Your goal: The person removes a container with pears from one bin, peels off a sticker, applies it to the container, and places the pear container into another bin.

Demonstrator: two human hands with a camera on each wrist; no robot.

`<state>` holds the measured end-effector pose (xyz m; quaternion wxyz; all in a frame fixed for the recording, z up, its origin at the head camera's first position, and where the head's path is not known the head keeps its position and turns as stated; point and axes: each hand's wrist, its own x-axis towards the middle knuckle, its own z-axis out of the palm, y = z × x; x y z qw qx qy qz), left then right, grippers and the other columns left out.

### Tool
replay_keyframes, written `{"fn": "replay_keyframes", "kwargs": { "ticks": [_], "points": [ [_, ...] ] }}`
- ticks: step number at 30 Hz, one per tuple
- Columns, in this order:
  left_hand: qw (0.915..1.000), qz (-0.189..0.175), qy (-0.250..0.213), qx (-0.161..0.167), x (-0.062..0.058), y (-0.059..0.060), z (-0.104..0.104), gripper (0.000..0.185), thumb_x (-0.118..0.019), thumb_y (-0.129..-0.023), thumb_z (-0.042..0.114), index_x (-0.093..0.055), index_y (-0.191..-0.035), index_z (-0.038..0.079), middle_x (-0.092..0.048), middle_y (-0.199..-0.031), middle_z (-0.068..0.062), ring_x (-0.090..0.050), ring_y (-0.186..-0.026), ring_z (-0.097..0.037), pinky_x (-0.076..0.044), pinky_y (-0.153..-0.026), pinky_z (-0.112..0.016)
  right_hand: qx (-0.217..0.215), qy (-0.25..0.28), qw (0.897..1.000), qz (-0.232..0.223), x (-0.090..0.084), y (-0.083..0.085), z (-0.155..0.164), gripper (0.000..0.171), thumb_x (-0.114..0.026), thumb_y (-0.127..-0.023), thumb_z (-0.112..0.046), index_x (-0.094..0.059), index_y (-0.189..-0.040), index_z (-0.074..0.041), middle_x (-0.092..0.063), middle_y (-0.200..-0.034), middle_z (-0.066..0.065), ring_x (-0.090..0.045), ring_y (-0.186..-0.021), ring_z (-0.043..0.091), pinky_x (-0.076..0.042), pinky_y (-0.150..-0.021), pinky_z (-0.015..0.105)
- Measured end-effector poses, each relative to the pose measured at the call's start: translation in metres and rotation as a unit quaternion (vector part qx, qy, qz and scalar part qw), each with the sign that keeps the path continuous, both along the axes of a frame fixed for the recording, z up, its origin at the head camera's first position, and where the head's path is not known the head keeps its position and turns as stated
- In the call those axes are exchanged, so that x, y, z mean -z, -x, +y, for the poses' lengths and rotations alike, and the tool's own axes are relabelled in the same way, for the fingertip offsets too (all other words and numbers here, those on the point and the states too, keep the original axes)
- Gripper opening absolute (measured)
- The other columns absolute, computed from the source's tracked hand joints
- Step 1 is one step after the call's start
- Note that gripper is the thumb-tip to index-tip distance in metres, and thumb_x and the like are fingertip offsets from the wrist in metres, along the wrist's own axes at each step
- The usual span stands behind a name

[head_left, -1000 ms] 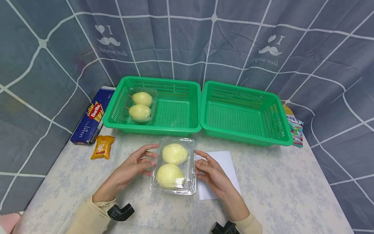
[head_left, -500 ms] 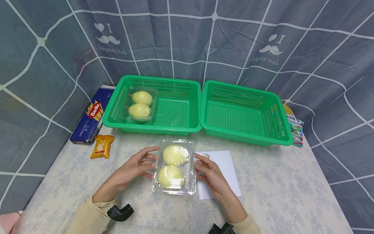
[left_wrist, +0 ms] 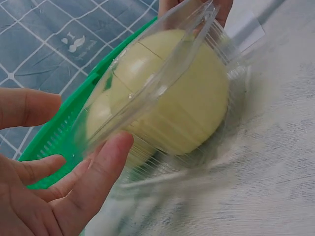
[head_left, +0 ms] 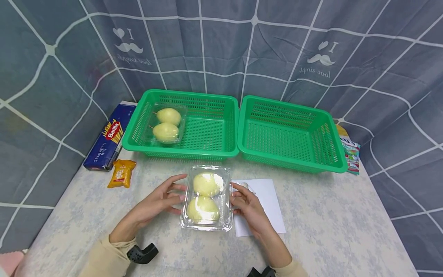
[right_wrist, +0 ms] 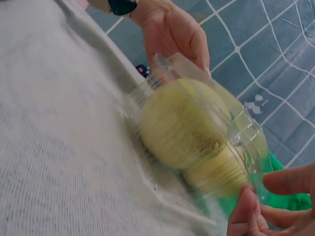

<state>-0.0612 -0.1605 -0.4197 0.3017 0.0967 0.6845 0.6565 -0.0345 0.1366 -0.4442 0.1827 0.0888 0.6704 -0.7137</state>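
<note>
A clear plastic box (head_left: 225, 207) with two pale yellow fruits (head_left: 203, 209) in it is on the near side of the two green baskets, above the table (head_left: 322, 215); whether its base rests on the cloth cannot be told. The left hand (head_left: 159, 202) is at the box's left side with its fingers spread apart, and one fingertip (left_wrist: 118, 147) seems to touch the rim rather than grip it. The right hand (head_left: 250, 209) is at the opposite side, where thumb and finger appear to pinch the rim. A white sheet of paper (head_left: 266, 204) lies just to the right of the box, partly under the right hand. Beyond the box stand the left basket (head_left: 180, 153), with a similar fruit pack (head_left: 166, 132) inside, and the right basket (head_left: 277, 142). The step in hand looks like steadying the box between both hands, its lid down over the fruits, though the catch is too small to judge. Lifting it level would call for the left fingers to close on their side too.
</note>
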Motion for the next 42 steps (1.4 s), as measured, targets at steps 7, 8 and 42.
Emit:
{"fn": "replay_keyframes", "kwargs": {
  "ticks": [7,8,42],
  "points": [
    [0.9999,-0.011,0.012,-0.005,0.008,-0.006,-0.002,0.075,-0.06,-0.101,0.019,-0.015,-0.161,0.009,-0.036,-0.141,-0.03,-0.056,-0.113,-0.017,-0.061,-0.086,-0.043,-0.036,-0.096,0.993,0.058,-0.001,-0.005,0.001,0.052,-0.061,-0.1,-0.017,-0.046,-0.149,-0.009,-0.06,-0.104,0.01,-0.059,-0.079,0.011,-0.053,-0.066,0.024],
    [0.9999,-0.01,0.01,-0.005,0.009,-0.006,-0.003,0.075,-0.06,-0.101,0.019,-0.016,-0.161,0.009,-0.038,-0.138,-0.028,-0.057,-0.111,-0.017,-0.061,-0.085,-0.042,-0.046,-0.108,0.991,0.066,-0.001,-0.006,0.002,0.052,-0.06,-0.101,-0.017,-0.045,-0.15,-0.009,-0.061,-0.103,0.011,-0.059,-0.078,0.011,-0.054,-0.066,0.024],
    [0.9978,-0.007,0.028,-0.059,0.007,0.0,0.008,0.078,-0.066,-0.096,0.014,-0.021,-0.16,0.008,-0.044,-0.129,-0.023,-0.062,-0.098,-0.013,-0.06,-0.083,-0.036,-0.082,-0.123,0.984,0.098,-0.009,0.01,0.0,0.055,-0.055,-0.104,-0.015,-0.036,-0.154,-0.003,-0.061,-0.089,0.011,-0.057,-0.061,0.009,-0.051,-0.061,0.022]
  ]
}}
